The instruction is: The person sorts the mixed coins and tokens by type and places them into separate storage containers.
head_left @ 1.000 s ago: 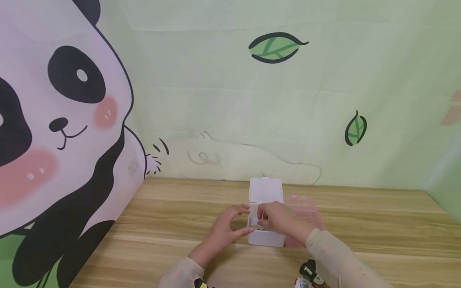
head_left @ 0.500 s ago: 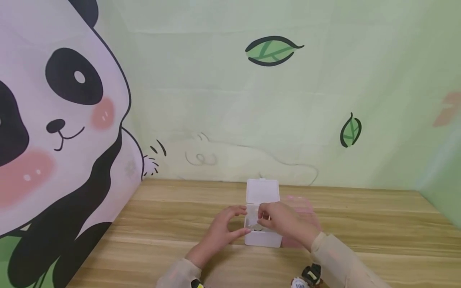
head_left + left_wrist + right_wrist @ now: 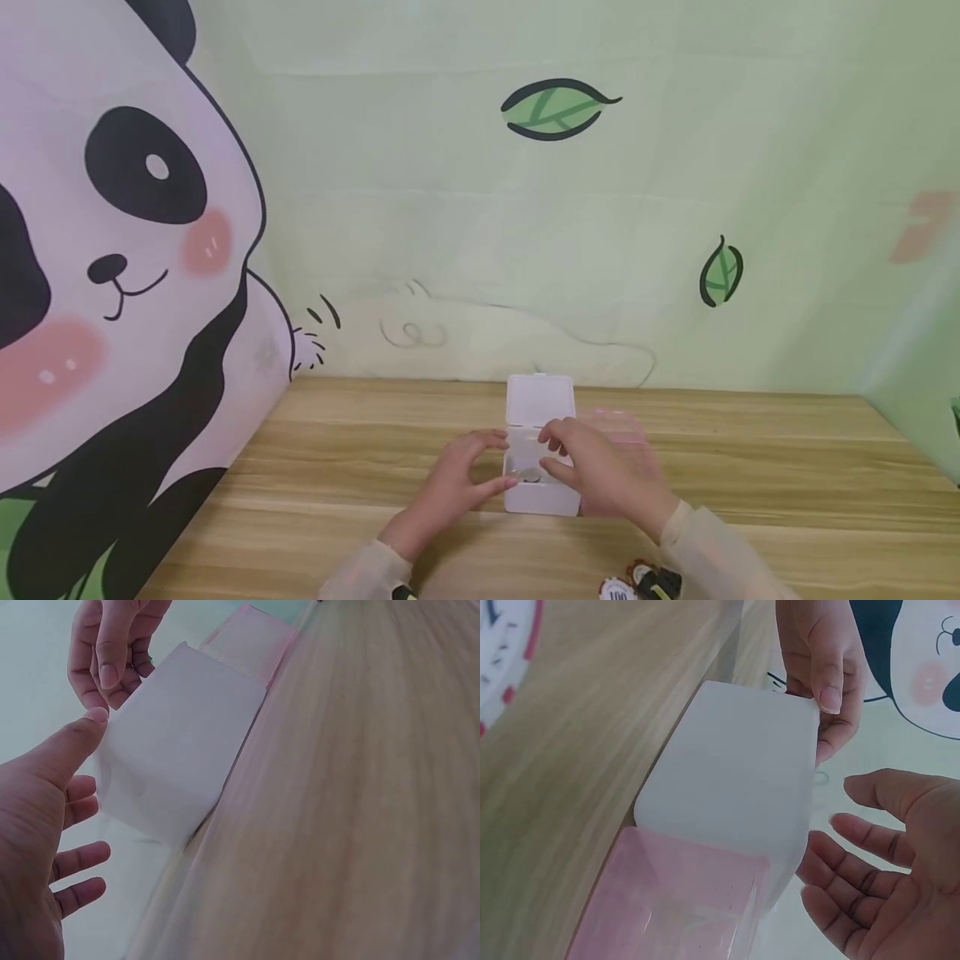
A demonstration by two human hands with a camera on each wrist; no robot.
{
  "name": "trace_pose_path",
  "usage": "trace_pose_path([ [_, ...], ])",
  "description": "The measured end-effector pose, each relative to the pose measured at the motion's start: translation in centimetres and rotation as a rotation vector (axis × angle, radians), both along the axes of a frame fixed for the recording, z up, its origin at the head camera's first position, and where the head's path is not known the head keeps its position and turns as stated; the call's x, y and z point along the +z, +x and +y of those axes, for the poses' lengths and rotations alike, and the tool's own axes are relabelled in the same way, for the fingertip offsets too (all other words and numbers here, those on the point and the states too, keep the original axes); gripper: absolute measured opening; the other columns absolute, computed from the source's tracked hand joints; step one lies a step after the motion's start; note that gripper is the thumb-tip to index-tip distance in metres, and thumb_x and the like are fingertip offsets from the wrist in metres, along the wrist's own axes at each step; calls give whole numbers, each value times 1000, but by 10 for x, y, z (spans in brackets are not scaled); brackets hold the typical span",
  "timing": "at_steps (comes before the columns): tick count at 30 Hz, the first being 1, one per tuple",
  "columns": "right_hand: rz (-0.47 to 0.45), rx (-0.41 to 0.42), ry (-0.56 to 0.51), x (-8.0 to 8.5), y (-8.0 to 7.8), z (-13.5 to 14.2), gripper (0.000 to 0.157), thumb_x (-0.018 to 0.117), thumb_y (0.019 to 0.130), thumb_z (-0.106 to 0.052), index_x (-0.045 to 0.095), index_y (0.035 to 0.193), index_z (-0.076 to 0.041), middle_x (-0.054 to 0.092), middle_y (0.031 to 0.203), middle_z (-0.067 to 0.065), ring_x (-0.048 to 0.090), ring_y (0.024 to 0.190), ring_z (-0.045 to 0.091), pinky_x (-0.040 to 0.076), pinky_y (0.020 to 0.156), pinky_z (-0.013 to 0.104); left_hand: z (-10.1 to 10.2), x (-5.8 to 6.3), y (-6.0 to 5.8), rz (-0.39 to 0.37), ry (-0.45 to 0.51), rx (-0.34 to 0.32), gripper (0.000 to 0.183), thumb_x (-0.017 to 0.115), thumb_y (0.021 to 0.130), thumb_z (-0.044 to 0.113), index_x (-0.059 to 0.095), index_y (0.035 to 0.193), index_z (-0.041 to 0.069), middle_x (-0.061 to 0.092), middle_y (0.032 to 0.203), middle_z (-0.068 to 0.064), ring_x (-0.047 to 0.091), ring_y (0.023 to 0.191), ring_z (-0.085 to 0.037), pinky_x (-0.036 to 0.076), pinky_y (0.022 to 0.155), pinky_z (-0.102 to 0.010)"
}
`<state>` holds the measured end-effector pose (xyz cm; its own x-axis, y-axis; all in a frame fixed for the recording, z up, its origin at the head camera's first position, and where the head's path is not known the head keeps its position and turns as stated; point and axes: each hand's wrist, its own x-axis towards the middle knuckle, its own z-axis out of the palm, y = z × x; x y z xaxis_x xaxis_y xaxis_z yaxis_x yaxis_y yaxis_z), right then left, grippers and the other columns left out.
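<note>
A white box (image 3: 542, 498) stands on the table with its hinged lid (image 3: 540, 400) raised at the back. Inside it lie shiny coins (image 3: 531, 475), partly hidden by the box wall. My left hand (image 3: 457, 477) holds the box's left side, thumb at the near corner and fingers farther back. Over the box's right half is my right hand (image 3: 596, 467), its fingers loosely bent and parted; nothing shows between them. In the right wrist view the right hand's fingers (image 3: 892, 844) are spread beside the box. Both wrist views hide the inside of the box.
A transparent pink box (image 3: 618, 425) stands against the white box's right side, partly behind my right arm. Poker chips (image 3: 617, 589), one marked 100, lie at the table's near edge beside a black item (image 3: 663, 581). A printed backdrop (image 3: 420, 208) rises behind the table.
My right hand's fingers have parted and drawn slightly back to the right. More of the coins in the box now shows. The left hand keeps its place at the box; the head view shifts slightly.
</note>
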<state>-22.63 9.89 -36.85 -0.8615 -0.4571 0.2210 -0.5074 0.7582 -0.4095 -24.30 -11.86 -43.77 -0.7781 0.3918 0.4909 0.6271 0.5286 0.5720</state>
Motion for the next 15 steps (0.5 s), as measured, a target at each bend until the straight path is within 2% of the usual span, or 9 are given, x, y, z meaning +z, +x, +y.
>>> trace_pose_path([
  [6,88,-46,1,-2,2,8,25,69,88,-18,62,109,-7,67,104,9,63,97,24,53,86,41,1,1,1,2,-3,37,41,78,79,29,63,113,14,62,128,-8,55,122,-28,43,103,-50],
  [11,235,-59,30,-4,3,19,26,72,83,-18,64,104,-6,68,106,9,62,103,26,50,92,43,3,7,5,51,-2,55,41,79,77,29,63,112,14,62,126,-9,54,121,-29,44,101,-50],
  [15,331,-48,0,-6,4,32,25,75,79,-14,64,100,-4,68,103,10,61,104,31,48,94,45,5,12,7,87,-41,56,44,80,76,32,63,113,15,61,128,-9,54,122,-28,44,102,-50],
])
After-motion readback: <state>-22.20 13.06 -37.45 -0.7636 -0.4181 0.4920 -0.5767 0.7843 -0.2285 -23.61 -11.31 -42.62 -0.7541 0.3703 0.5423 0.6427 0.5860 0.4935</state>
